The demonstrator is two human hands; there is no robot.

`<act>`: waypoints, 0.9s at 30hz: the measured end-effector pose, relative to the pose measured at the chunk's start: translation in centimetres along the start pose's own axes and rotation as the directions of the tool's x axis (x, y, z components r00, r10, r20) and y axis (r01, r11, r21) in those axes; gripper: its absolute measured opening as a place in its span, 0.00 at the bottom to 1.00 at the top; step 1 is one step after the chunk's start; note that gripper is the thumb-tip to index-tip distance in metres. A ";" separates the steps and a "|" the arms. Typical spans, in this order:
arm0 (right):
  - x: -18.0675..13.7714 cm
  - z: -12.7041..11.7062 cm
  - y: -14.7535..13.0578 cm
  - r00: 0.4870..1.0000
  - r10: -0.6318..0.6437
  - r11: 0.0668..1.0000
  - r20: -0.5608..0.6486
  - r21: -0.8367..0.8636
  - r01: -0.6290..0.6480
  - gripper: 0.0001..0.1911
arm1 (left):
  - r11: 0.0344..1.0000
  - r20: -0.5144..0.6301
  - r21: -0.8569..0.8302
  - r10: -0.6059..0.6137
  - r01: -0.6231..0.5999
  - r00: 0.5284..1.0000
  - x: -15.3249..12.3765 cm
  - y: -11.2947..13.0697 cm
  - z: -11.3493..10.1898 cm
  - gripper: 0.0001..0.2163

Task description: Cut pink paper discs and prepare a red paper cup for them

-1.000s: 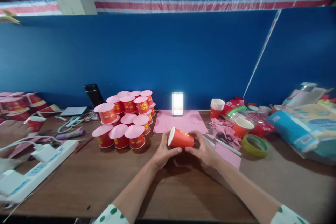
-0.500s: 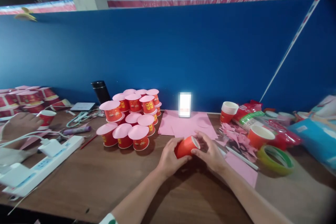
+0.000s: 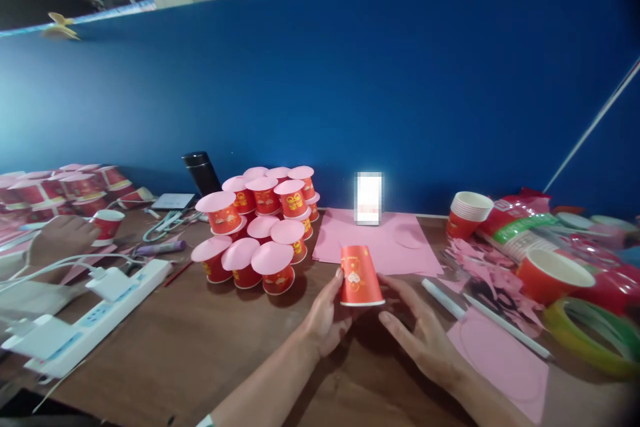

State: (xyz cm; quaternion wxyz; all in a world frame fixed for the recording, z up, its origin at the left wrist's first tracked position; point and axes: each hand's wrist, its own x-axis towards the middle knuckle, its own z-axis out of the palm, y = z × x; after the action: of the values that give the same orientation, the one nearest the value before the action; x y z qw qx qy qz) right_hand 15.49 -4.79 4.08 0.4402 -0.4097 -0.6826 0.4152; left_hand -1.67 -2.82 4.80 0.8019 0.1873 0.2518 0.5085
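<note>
A red paper cup [image 3: 361,275] with gold print is held upside down over the table, its white rim at the bottom. My left hand [image 3: 325,320] is closed on the cup's left side; some of its fingers are hidden behind and below it. On the right, my right hand [image 3: 417,323] has its thumb and fingers apart. Its fingertips reach the cup's edge, and I cannot tell whether they touch. To the left stand stacked red cups [image 3: 279,280] topped with round pink paper discs [image 3: 273,258]. Behind the held cup lie pink paper sheets [image 3: 395,247].
A power strip [image 3: 100,320] lies at left, near another person's hand [image 3: 63,240]. At right are nested cups [image 3: 467,213], pink scraps [image 3: 525,300], a white pen [image 3: 443,298], a large cup [image 3: 555,277] and a tape roll [image 3: 590,337]. A bright blurred screen [image 3: 369,199] stands behind.
The cup has turned from lying sideways between both hands to upside down in my left hand. My right hand has loosened from its rim. The view has shifted slightly.
</note>
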 end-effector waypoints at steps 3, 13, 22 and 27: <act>0.0 0.1 -0.1 1.000 -0.021 0.999 0.012 -0.029 0.022 0.24 | 1.000 -0.013 -0.025 0.002 -0.003 1.000 0.0 -0.1 0.2 0.17; -0.1 0.0 0.2 0.997 -0.074 0.987 0.002 -0.143 0.074 0.25 | 0.997 0.042 -0.068 -0.039 0.042 0.998 0.4 -0.3 -0.5 0.18; 0.1 0.1 -0.3 0.995 -0.100 0.975 -0.006 -0.200 0.096 0.27 | 0.996 -0.020 0.031 0.090 -0.089 0.996 0.3 -0.3 -0.3 0.14; 0.2 0.2 -0.4 0.993 -0.118 0.968 -0.012 -0.223 0.112 0.29 | 0.990 -0.011 0.051 0.135 -0.134 0.991 0.7 -0.2 -0.5 0.12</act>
State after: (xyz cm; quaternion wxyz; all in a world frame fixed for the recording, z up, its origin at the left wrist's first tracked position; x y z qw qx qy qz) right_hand 15.15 -4.83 4.42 0.4234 -0.4214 -0.7418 0.3049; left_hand -1.58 -2.30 4.11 0.7591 0.2201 0.2570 0.5562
